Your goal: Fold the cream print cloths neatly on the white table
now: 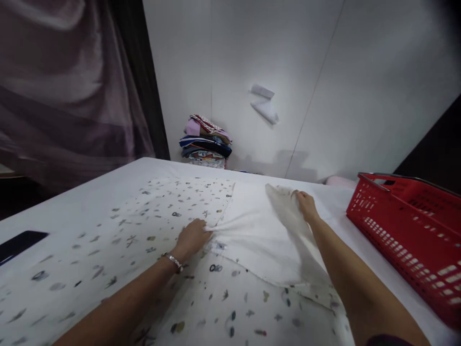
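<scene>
A white cloth with small dark and coloured prints lies spread over the table. One corner of it is folded back, showing its plain white underside. My left hand, with a bracelet on the wrist, is closed on the edge of the fold near the middle. My right hand pinches the far corner of the folded part and holds it slightly raised off the table.
A red plastic basket stands on the table at the right. A stack of folded clothes sits against the white wall behind the table. A dark flat object lies at the left edge. A curtain hangs at the left.
</scene>
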A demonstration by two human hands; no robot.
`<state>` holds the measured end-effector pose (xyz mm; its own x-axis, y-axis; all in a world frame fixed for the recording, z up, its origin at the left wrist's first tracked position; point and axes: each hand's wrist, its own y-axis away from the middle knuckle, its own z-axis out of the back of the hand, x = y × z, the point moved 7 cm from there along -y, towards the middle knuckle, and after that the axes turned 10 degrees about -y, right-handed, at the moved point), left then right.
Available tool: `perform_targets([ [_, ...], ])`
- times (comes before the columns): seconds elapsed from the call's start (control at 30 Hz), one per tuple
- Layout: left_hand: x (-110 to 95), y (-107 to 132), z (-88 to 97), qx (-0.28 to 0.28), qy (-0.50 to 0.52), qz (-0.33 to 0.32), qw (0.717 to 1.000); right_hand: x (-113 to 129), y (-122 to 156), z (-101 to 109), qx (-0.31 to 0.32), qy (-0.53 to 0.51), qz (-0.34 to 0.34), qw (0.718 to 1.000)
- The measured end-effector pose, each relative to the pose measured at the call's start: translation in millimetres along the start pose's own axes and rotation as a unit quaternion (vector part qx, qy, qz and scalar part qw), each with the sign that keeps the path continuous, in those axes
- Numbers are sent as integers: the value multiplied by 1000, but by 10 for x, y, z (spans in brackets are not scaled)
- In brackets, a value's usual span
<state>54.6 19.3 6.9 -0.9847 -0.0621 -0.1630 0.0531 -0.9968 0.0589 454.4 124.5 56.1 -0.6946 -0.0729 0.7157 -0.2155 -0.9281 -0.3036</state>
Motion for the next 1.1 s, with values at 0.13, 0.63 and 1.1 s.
perform_targets([
  [0.13, 37, 80, 169, -48, 155, 22, 987, 693, 365, 200, 9, -296, 21, 955],
  [0.63, -104, 1016, -383, 170, 750, 104, 631, 1367, 2578, -1186, 389, 60, 307, 866],
  [1.1, 45, 1194, -401, 106, 709, 109, 688, 1889, 2615, -1251, 206, -51, 309, 927],
])
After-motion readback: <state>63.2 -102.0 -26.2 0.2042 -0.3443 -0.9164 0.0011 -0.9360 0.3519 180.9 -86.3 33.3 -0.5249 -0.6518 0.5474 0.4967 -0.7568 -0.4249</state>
